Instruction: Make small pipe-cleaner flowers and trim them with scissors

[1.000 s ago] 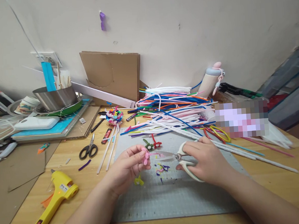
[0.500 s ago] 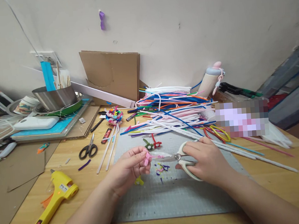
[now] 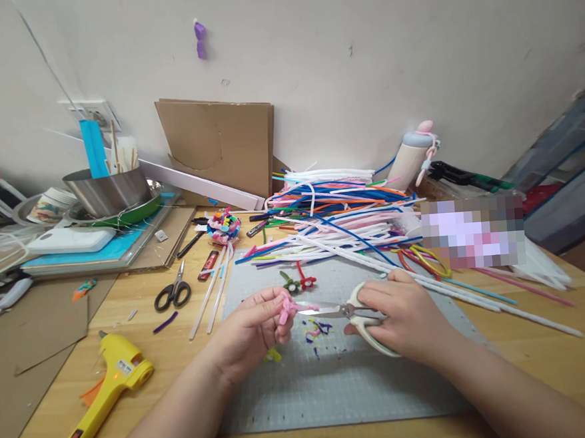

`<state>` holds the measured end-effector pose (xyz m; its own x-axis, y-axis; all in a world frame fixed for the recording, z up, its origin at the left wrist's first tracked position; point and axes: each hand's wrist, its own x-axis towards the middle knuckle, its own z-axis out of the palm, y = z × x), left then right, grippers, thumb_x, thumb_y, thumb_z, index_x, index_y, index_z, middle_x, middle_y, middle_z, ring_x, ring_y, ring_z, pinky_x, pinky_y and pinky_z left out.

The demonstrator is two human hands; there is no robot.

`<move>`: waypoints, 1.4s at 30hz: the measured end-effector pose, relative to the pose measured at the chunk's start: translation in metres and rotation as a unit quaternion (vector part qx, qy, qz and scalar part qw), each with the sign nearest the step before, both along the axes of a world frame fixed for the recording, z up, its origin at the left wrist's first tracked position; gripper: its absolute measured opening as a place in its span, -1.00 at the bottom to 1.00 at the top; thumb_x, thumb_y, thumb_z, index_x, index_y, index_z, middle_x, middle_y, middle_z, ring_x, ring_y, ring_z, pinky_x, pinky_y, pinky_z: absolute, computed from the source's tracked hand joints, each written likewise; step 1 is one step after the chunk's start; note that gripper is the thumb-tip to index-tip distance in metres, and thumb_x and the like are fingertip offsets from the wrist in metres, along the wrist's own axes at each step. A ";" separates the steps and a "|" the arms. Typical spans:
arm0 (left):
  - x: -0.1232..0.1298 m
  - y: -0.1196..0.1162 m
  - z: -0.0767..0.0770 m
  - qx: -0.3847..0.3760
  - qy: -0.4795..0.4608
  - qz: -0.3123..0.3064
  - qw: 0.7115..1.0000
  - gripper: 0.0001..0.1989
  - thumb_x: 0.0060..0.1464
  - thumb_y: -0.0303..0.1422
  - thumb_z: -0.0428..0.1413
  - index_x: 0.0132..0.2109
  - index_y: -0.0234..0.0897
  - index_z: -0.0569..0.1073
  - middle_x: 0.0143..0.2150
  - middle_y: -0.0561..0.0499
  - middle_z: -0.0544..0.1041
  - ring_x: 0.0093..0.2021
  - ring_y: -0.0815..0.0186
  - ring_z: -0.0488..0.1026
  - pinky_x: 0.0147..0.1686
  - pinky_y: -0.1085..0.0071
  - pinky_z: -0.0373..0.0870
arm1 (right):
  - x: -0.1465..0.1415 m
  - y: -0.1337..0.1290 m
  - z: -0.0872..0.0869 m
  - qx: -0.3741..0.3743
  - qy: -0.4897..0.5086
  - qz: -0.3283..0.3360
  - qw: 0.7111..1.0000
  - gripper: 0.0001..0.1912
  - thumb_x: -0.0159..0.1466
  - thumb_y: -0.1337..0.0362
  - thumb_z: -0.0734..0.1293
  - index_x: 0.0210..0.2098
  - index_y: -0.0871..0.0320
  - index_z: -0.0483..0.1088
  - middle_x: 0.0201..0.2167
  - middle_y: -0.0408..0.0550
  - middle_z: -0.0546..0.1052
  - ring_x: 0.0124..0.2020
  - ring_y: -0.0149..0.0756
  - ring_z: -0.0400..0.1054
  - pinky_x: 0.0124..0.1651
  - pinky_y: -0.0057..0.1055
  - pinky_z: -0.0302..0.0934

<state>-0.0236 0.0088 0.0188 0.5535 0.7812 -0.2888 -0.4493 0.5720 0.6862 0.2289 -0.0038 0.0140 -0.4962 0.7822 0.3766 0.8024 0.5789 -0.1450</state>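
Observation:
My left hand (image 3: 262, 321) pinches a small pink pipe cleaner flower (image 3: 287, 309) between thumb and fingers. Its pink stem points right, toward the scissors. My right hand (image 3: 402, 311) is wrapped round the pale handles of a pair of scissors (image 3: 348, 310). The blades lie along the pink stem, close to the flower; whether they touch it I cannot tell. Below, small purple and yellow pipe cleaner clippings (image 3: 319, 329) lie on the grey cutting mat (image 3: 344, 389). A green flower (image 3: 291, 284) and a red flower (image 3: 307, 282) rest behind the hands. A yellow piece (image 3: 272, 356) sits partly under my left hand.
A heap of coloured pipe cleaners (image 3: 342, 209) spreads behind the mat. On the left are a yellow glue gun (image 3: 117, 368), black-handled scissors (image 3: 173, 294) and a metal bowl (image 3: 107, 192). A bottle (image 3: 411, 157) leans near the wall, with cardboard (image 3: 220, 144) further left.
The scissor blades have swung slightly and now lie closer together along the pink stem. Both hands stay nearly where they were.

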 end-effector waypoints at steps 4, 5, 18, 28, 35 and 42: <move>0.000 0.001 0.000 0.001 -0.005 -0.004 1.000 -0.89 -0.01 -0.39 0.16 -0.33 -0.35 0.41 -0.55 0.09 0.28 -0.57 0.51 0.19 -0.53 0.56 0.12 | 0.000 -0.001 0.001 -0.008 0.002 0.006 1.000 -0.75 0.19 0.16 0.25 -0.56 0.13 0.29 -0.58 -0.18 0.43 -0.55 -0.42 0.19 -0.35 -0.35 -0.19; 0.000 0.001 0.000 0.003 -0.008 -0.005 1.000 -0.89 0.00 -0.39 0.16 -0.32 -0.36 0.41 -0.55 0.09 0.28 -0.57 0.51 0.19 -0.53 0.56 0.12 | 0.000 -0.001 0.001 -0.007 0.002 0.007 1.000 -0.74 0.20 0.16 0.25 -0.56 0.14 0.29 -0.58 -0.18 0.43 -0.55 -0.42 0.19 -0.35 -0.35 -0.18; 0.001 0.000 -0.001 0.057 0.008 0.039 0.998 -0.84 0.05 -0.38 0.13 -0.18 -0.30 0.43 -0.47 0.09 0.27 -0.49 0.49 0.24 -0.49 0.55 0.22 | 0.002 -0.001 -0.002 0.011 -0.003 0.003 1.000 -0.70 0.20 0.17 0.26 -0.61 0.15 0.22 -0.64 -0.21 0.40 -0.59 -0.44 0.14 -0.36 -0.36 -0.19; 0.002 0.001 0.000 0.080 0.028 0.048 0.995 -0.86 0.02 -0.34 0.16 -0.31 -0.33 0.41 -0.47 0.10 0.29 -0.46 0.50 0.26 -0.38 0.53 0.34 | 0.002 -0.001 -0.003 -0.005 -0.009 -0.003 1.000 -0.72 0.19 0.17 0.26 -0.59 0.15 0.24 -0.62 -0.20 0.42 -0.57 -0.43 0.14 -0.35 -0.36 -0.18; 0.002 0.001 -0.005 0.087 0.062 0.035 0.994 -0.86 0.04 -0.32 0.14 -0.31 -0.31 0.37 -0.46 0.10 0.30 -0.47 0.50 0.25 -0.40 0.52 0.31 | 0.002 0.000 -0.003 -0.013 -0.005 -0.009 1.000 -0.77 0.15 0.17 0.28 -0.56 0.15 0.26 -0.58 -0.20 0.43 -0.54 -0.42 0.18 -0.34 -0.35 -0.18; 0.004 -0.001 -0.007 0.073 0.051 0.022 0.996 -0.86 0.03 -0.35 0.16 -0.31 -0.33 0.36 -0.50 0.11 0.28 -0.50 0.52 0.19 -0.43 0.55 0.22 | 0.000 -0.003 -0.002 -0.022 0.006 -0.003 1.000 -0.78 0.15 0.16 0.28 -0.53 0.14 0.29 -0.56 -0.20 0.45 -0.53 -0.41 0.20 -0.32 -0.35 -0.18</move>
